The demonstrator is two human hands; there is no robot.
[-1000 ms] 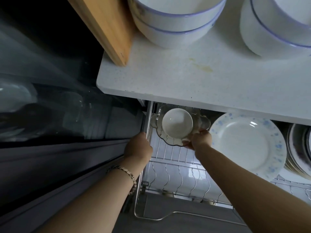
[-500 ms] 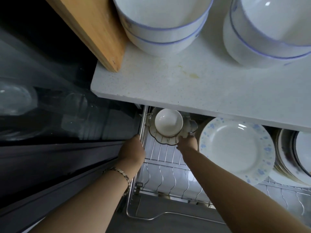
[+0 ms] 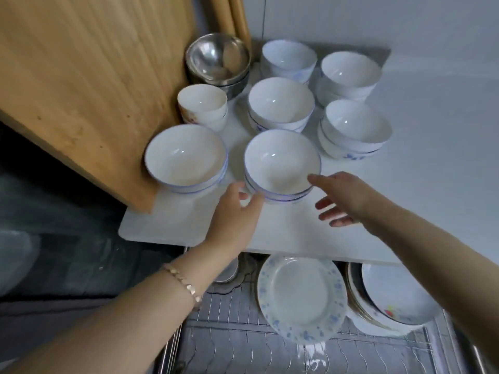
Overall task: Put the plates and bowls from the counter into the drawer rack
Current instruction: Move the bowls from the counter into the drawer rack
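Several stacks of white bowls with blue rims stand on the white counter (image 3: pixel 421 190). The nearest stack (image 3: pixel 282 166) sits between my hands. My left hand (image 3: pixel 237 211) touches its lower left side with spread fingers. My right hand (image 3: pixel 343 198) hovers open at its right, thumb near the rim. Below the counter edge, the wire drawer rack (image 3: pixel 243 346) holds a blue-flowered plate (image 3: pixel 302 295) upright and more plates (image 3: pixel 388 300) to its right. A glass dish (image 3: pixel 229 276) sits at the rack's back left, partly hidden by my left wrist.
A wooden cutting board (image 3: pixel 89 85) leans at the left of the counter, next to another bowl stack (image 3: pixel 186 157). Steel bowls (image 3: pixel 217 60) and a small cup stack (image 3: pixel 202 106) stand behind. Dark glass of an appliance (image 3: pixel 54 225) lies at the lower left.
Both hands have left the drawer, letting go of the small bowl and glass dish, and risen to the counter beside the nearest bowl stack. The view has tilted up.
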